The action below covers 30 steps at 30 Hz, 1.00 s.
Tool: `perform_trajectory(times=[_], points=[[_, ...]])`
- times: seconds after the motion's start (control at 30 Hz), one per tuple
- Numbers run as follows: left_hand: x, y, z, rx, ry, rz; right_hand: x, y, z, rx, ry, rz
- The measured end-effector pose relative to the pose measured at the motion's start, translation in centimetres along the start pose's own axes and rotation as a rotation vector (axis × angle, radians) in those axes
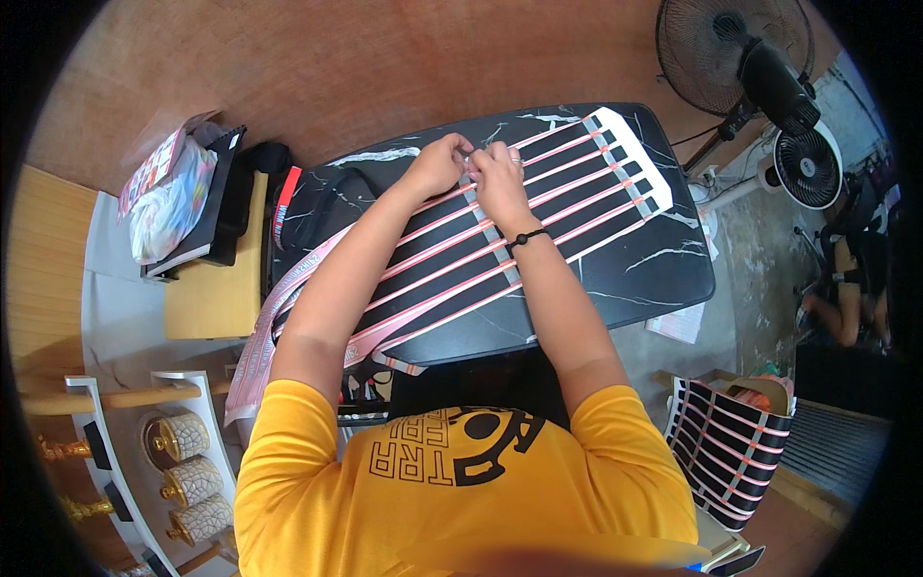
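In the head view, a black table [687, 274] with white veining lies beneath the hands. Left of the grip, on the tabletop, is a dark strap [348, 197], and farther left a red band [286, 204] at the table's edge. Well beyond these, a pale plastic bag [173, 207] sits above a wooden cabinet [213, 300]. Far to the right of the grip stand a black fan [777, 87] and, below it, a white fan [808, 165]. Toward the lower right, well apart, is a striped bag [726, 452] in black, white and pink. The person's two forearms cross over the work and hide part of it.

The striped panel [575, 204], white and red-edged strips with dark rows between, lies flat under the grip, slanting up to the right. The left hand [438, 167] and right hand [498, 181] meet at its far edge, near a grey crosswise band [499, 254]. Fingers of both are bent inward, almost touching; whether they pinch anything cannot be told. Loose strip ends [258, 365] trail off the table, lower left of the hands.
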<state>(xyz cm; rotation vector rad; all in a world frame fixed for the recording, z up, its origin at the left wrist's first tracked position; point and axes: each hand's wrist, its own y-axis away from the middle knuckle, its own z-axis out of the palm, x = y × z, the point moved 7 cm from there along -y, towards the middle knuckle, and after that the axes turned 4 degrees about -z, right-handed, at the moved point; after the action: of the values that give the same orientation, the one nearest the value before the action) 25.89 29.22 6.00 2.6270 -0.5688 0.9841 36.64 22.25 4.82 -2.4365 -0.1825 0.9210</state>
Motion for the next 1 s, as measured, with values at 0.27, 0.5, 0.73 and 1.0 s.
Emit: perform_trajectory(times=[0.27, 0.5, 0.73, 1.0], points=[[2.4, -0.9, -0.4, -0.140, -0.222, 0.090, 0.5, -0.2, 0.6, 0.009, -0.048, -0.046], [2.1, -1.1, 0.2, -0.175, -0.208, 0.095, 0.8, -0.2, 0.4, 0.000, -0.114, 0.038], [-0.8, -2.3, 0.6, -0.205, -0.007, 0.040, 0.9, -0.2, 0.2, 0.029, -0.158, 0.034], [-0.3, -2.0, -0.7, -0.002, -0.089, 0.297, 2.6, -0.3, 0.2, 0.022, -0.340, 0.070]])
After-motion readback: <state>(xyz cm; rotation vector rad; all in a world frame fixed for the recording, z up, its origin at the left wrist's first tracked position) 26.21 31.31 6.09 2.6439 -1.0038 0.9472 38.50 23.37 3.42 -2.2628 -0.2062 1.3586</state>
